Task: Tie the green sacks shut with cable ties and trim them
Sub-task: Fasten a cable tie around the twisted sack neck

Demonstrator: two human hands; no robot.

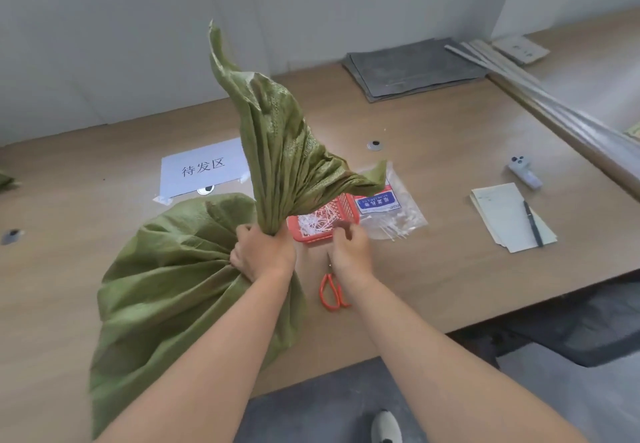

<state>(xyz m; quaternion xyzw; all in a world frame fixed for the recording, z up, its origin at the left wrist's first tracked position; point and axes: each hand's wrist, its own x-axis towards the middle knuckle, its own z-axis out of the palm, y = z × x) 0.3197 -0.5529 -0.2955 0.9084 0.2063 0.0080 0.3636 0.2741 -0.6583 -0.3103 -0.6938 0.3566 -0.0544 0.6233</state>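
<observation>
Pale brown wood fills most of the view: a long table (450, 172) is set against a white wall (104, 44), with a grey floor (311, 408) seen below its near edge. On it a green sack (173, 290) is laid, its full body spread toward seven o'clock from the grip. The gathered neck is clenched by the left hand (263, 252), fingers and thumb wrapped tight round the bunched cloth. Above the fist the loose mouth of the sack is held upright and fanned out toward twelve and two o'clock. The left forearm is stretched in from six o'clock.

The right hand (349, 250) is held just at three o'clock of the left, apart from the sack. Its fingers are curled down at the near rim of a red basket (346, 208) of white plastic strips (whether anything is pinched between them cannot be told). Orange-handled scissors (330, 295) are laid flat under the right wrist, at six o'clock of the basket. A clear packet of cable ties (394, 210) is seen just beside the basket at three o'clock.

A paper sign (204, 168) is taped down at eleven o'clock of the grip, partly hidden behind the sack. Well apart at three o'clock a notepad (502, 217) is seen with a pen (531, 224) on it, and grey mats (412, 68) are stacked at one o'clock by the wall.
</observation>
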